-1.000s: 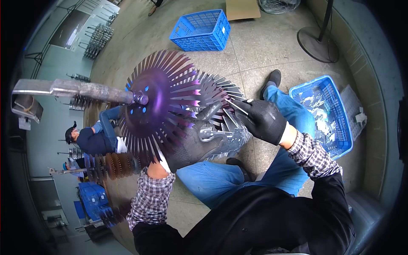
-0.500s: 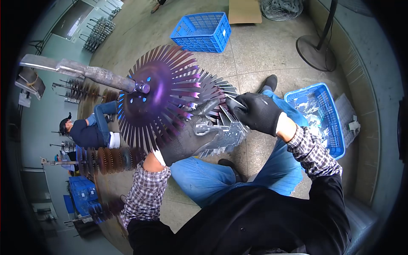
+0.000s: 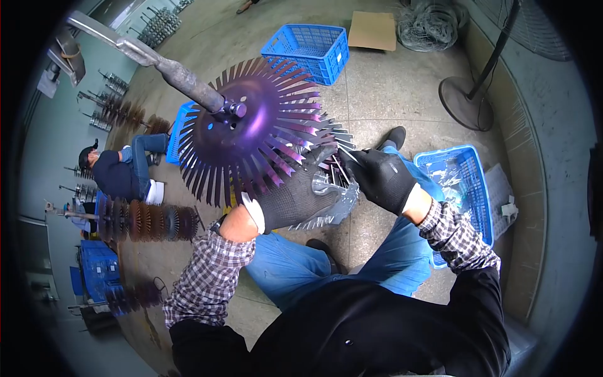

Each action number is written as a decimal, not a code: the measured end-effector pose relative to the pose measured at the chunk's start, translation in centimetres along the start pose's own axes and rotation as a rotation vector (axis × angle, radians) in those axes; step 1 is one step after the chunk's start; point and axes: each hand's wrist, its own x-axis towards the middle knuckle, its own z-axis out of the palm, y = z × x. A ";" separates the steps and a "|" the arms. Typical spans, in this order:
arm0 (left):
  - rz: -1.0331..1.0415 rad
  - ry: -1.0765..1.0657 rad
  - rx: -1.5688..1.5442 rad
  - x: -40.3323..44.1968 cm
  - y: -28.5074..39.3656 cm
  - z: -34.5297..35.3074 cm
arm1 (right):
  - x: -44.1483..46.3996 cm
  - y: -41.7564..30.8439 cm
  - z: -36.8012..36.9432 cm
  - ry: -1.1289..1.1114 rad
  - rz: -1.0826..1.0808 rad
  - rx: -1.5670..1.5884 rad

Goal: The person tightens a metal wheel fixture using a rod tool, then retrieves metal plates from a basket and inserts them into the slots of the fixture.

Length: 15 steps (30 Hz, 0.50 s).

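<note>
A purple metal disc (image 3: 248,125) with long slit fins round its edge sits on the end of a grey rod (image 3: 191,85). More finned discs (image 3: 336,133) show behind it. My left hand (image 3: 295,198), in a black glove, lies below the disc, its fingers closed round a silver metal piece (image 3: 336,204) with a row of thin teeth along its lower edge. My gloved right hand (image 3: 383,179) is beside it, pinching a thin metal strip (image 3: 347,154) near the rear discs' fins. The fins partly hide the left fingertips.
A blue crate (image 3: 308,53) stands ahead near flat cardboard (image 3: 372,31). To the right are another blue crate (image 3: 480,188) holding clear plastic and a fan stand (image 3: 468,100). At left, another person (image 3: 119,173) sits near racks of discs (image 3: 147,220).
The view has shifted, and the purple disc appears slightly farther right. Both hands stay close together at the silver piece, and the right hand still pinches the strip.
</note>
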 end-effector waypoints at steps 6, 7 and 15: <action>0.008 0.011 0.005 0.0 -0.4 0.6 | -0.6 0.5 0.3 0.029 -0.013 0.018; 0.001 0.000 -0.003 0.1 -0.6 0.7 | -0.6 0.5 0.3 0.040 -0.018 0.019; -0.007 -0.038 -0.041 0.5 0.5 0.1 | -1.0 0.6 0.1 0.040 -0.033 0.016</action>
